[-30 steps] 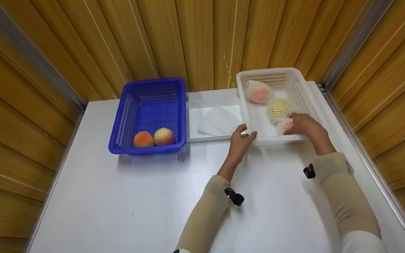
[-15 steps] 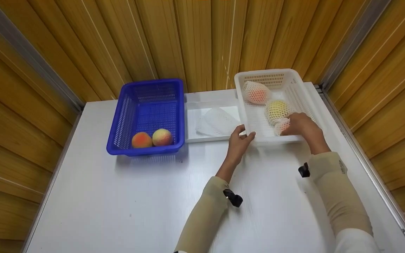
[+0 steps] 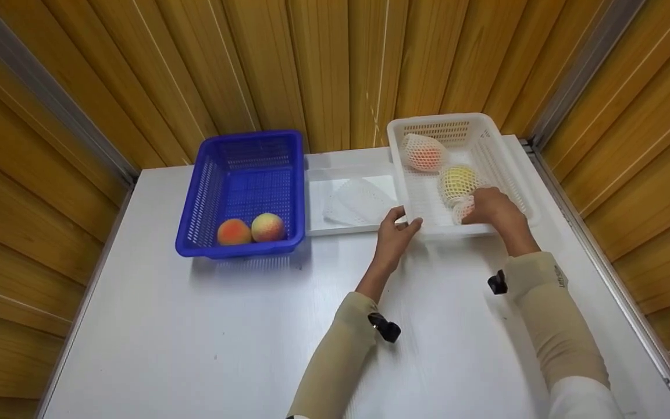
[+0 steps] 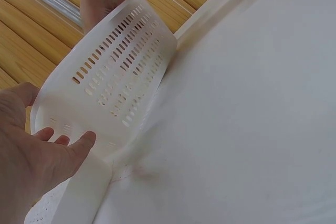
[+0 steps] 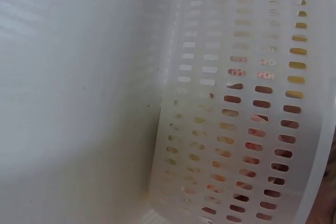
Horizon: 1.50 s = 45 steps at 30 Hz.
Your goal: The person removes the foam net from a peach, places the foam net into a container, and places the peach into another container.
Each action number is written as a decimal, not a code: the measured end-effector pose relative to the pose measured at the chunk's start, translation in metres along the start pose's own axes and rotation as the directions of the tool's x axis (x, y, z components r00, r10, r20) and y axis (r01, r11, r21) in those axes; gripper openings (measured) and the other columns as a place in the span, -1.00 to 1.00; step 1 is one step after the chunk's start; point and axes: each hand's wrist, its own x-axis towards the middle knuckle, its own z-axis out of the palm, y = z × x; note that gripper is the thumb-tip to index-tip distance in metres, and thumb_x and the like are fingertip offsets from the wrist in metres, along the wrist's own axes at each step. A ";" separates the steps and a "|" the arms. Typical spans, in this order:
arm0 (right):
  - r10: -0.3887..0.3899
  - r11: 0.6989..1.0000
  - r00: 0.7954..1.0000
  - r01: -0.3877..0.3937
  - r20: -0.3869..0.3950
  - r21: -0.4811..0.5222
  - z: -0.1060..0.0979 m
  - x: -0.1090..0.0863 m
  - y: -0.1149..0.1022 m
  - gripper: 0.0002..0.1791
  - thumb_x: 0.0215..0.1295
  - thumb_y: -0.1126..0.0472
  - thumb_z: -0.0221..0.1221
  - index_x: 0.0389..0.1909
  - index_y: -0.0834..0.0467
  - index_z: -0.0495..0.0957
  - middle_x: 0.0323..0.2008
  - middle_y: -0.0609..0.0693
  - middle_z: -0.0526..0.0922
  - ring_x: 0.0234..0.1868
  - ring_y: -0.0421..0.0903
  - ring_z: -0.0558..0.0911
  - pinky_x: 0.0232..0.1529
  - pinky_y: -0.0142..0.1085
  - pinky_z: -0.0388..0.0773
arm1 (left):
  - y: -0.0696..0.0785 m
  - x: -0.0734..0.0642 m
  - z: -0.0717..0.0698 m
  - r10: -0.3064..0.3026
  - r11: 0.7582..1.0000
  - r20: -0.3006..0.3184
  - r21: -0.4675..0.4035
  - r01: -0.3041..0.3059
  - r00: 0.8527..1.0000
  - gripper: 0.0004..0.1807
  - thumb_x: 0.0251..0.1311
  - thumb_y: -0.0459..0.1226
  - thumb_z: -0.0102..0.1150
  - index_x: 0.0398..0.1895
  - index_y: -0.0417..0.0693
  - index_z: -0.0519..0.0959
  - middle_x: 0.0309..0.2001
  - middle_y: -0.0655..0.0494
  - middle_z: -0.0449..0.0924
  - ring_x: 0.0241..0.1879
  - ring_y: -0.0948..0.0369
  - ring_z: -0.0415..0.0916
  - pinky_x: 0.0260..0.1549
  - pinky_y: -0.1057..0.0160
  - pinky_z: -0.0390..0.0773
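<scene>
My left hand holds the front left corner of a white slotted plastic basket. In the left wrist view, fingers lie against the basket's outer wall. My right hand reaches over the front rim and grips a peach in a white foam net, partly hidden by the hand. Right behind it sits a yellow fruit in a foam net. Farther back lies another netted peach. In the right wrist view, the basket wall hides most of the hand.
A blue basket on the left contains an orange peach and a paler peach, both without nets. Between the baskets, a shallow white tray holds flat foam nets. Wood-panelled walls enclose the white table.
My right hand has shifted slightly left over the netted peach, covering more of it. My left hand stays on the basket corner. The whole view has drifted a little.
</scene>
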 end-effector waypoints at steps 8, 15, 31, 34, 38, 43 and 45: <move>-0.025 0.999 0.999 0.027 -0.026 0.045 -0.001 -0.002 -0.003 -0.39 0.09 0.11 0.37 0.06 0.41 0.46 -0.18 0.23 0.55 -0.25 0.10 0.45 -0.27 -0.09 0.46 | 0.000 0.000 -0.001 -0.008 1.000 0.003 -0.001 0.008 1.000 -0.55 0.28 -0.23 0.35 0.22 -0.07 0.53 0.32 -0.17 0.46 -0.04 0.22 0.62 -0.08 0.22 0.64; -0.016 0.999 0.999 0.018 -0.052 0.036 -0.006 -0.008 -0.019 -0.17 0.13 0.04 0.38 0.26 0.50 0.34 -0.07 0.33 0.56 -0.18 0.15 0.49 -0.16 0.00 0.51 | 0.000 0.002 -0.001 -0.008 1.000 0.004 -0.027 0.008 1.000 -0.51 0.27 -0.28 0.35 0.23 -0.20 0.51 0.30 -0.22 0.46 -0.06 0.20 0.62 -0.13 0.26 0.63; -0.080 0.994 0.982 0.092 -0.172 0.063 -0.018 -0.030 -0.040 -0.16 0.09 0.09 0.38 0.29 0.48 0.32 -0.09 0.33 0.55 -0.20 0.15 0.50 -0.27 -0.07 0.48 | -0.001 0.002 -0.001 -0.010 1.000 -0.012 -0.013 0.010 1.000 -0.49 0.27 -0.26 0.36 0.25 -0.22 0.49 0.29 -0.19 0.47 -0.04 0.20 0.63 -0.08 0.21 0.64; -0.087 0.993 0.979 0.101 -0.185 0.067 -0.021 -0.033 -0.042 -0.20 0.10 0.10 0.37 0.28 0.46 0.35 -0.10 0.32 0.55 -0.19 0.15 0.49 -0.29 -0.11 0.46 | -0.001 0.002 -0.001 -0.010 1.000 -0.015 -0.007 0.010 1.000 -0.49 0.27 -0.26 0.35 0.25 -0.21 0.49 0.30 -0.19 0.47 -0.03 0.19 0.62 -0.06 0.19 0.64; -0.087 0.992 0.973 0.104 -0.214 0.069 -0.024 -0.038 -0.044 -0.20 0.11 0.09 0.37 0.29 0.44 0.35 -0.07 0.33 0.54 -0.16 0.16 0.49 -0.29 -0.10 0.44 | -0.001 0.001 0.000 -0.007 1.000 -0.012 -0.001 0.007 1.000 -0.47 0.28 -0.25 0.35 0.27 -0.23 0.47 0.29 -0.17 0.48 -0.02 0.18 0.62 -0.05 0.18 0.64; -0.080 0.991 0.964 0.105 -0.254 0.084 -0.027 -0.041 -0.048 -0.17 0.10 0.08 0.37 0.32 0.43 0.34 -0.03 0.34 0.54 -0.14 0.18 0.49 -0.27 -0.07 0.46 | -0.002 0.001 0.000 -0.008 1.000 -0.010 -0.012 0.008 1.000 -0.50 0.29 -0.26 0.34 0.26 -0.19 0.48 0.25 -0.06 0.49 0.03 0.16 0.62 -0.03 0.18 0.64; -0.077 0.991 0.961 0.104 -0.266 0.089 -0.029 -0.042 -0.049 -0.17 0.10 0.08 0.37 0.33 0.42 0.33 -0.01 0.34 0.53 -0.13 0.19 0.49 -0.24 -0.04 0.47 | -0.003 0.002 0.000 -0.007 1.000 -0.008 -0.016 0.007 1.000 -0.51 0.29 -0.26 0.34 0.25 -0.17 0.49 0.24 -0.03 0.50 0.03 0.16 0.62 -0.03 0.18 0.64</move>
